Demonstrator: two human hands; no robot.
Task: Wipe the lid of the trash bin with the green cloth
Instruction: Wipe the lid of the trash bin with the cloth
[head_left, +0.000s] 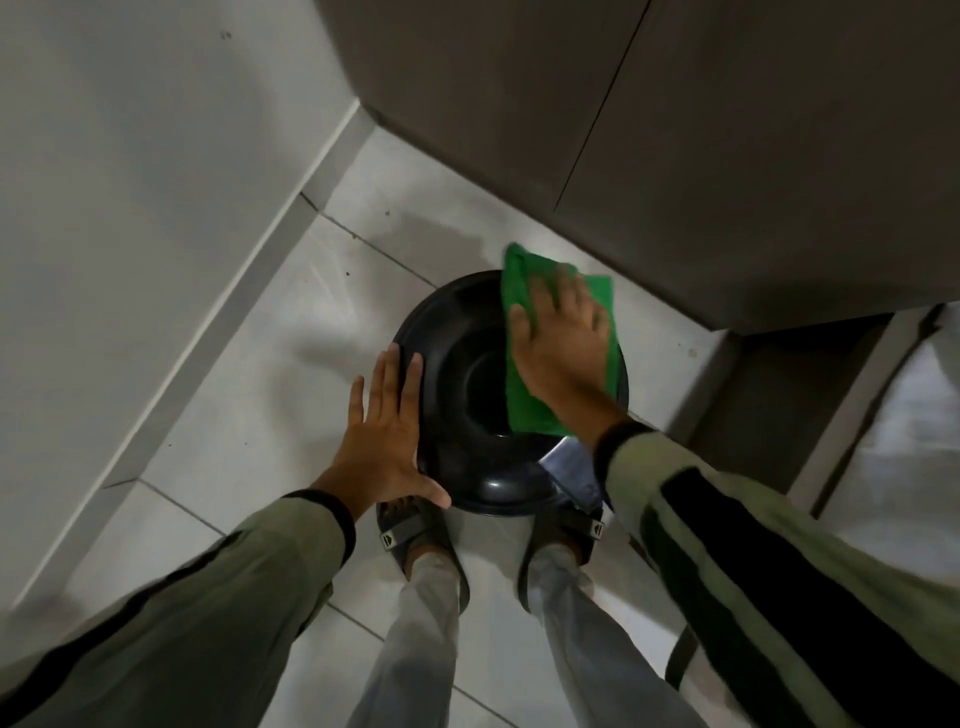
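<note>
A round black trash bin lid (457, 364) with a sunken middle stands on the tiled floor in front of my feet. The green cloth (524, 400) lies spread over the lid's right half. My right hand (561, 343) presses flat on the cloth, fingers spread and blurred. My left hand (387, 441) rests flat against the lid's left rim, fingers straight and together, thumb along the near edge. Part of the cloth and the lid's right rim are hidden under my right hand.
A grey cabinet (675, 156) stands close behind and to the right of the bin. A white wall with a skirting (156, 208) runs along the left. My sandalled feet (415, 540) are right at the bin's near side. A bit of bin liner (571, 467) shows under the lid.
</note>
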